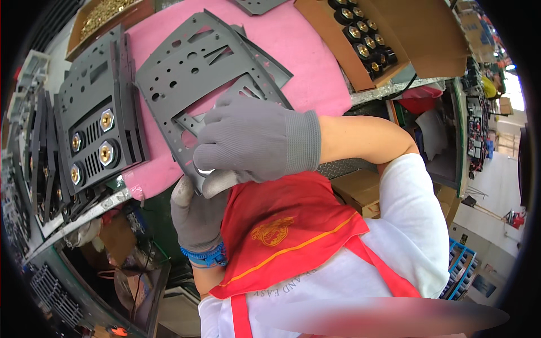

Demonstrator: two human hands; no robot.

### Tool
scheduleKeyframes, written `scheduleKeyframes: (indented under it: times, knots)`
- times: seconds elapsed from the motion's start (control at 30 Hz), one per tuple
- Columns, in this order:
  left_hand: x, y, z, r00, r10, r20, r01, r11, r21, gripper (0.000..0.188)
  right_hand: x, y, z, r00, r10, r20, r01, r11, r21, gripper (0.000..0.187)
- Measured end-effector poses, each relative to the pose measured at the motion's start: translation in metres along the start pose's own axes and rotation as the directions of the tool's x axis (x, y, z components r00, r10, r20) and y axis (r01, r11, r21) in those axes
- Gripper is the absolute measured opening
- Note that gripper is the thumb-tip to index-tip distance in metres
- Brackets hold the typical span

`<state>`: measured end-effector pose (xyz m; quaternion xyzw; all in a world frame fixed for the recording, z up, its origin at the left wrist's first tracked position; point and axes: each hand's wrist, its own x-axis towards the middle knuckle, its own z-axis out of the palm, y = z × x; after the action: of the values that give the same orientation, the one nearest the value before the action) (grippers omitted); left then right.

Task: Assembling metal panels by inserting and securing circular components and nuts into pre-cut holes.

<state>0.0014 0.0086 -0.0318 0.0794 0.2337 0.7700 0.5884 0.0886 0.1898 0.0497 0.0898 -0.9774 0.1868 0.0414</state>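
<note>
A grey metal panel (pixel 169 93) with round holes and cut-outs lies tilted on the pink cloth (pixel 321 73), its near corner reaching past the table edge. My right hand (pixel 248 138), in a grey knit glove, bends over the panel's near end with its fingers curled closed. A small shiny bit shows under those fingers, too covered to name. Gloved as well, my left hand (pixel 197 214) pinches the near corner of the panel from below; its fingers are partly hidden. A blue coiled band (pixel 205 256) circles the left wrist.
Stacked grey panels (pixel 84 96) stand at the left, the top one fitted with brass-centred hex-nut connectors (pixel 107 153). A cardboard box (pixel 360 67) of black connectors sits far right. Small brass parts (pixel 104 17) fill a box at the far left. Another panel (pixel 270 65) lies underneath.
</note>
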Motion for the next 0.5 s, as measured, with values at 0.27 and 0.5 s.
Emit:
scheduleKeyframes:
  times: [0.27,0.5]
  knots:
    - [0.000,0.003,-0.008,0.996,-0.043,0.075,0.038,0.997,0.063,0.048,-0.001,0.002,0.011,0.995,0.041,-0.088,-0.032,0.994,0.104,0.022]
    - [-0.002,-0.003,-0.013,0.998,-0.024,0.058,0.027,0.999,-0.042,0.049,-0.014,0.013,-0.005,0.967,-0.062,-0.249,0.079,0.995,0.058,0.021]
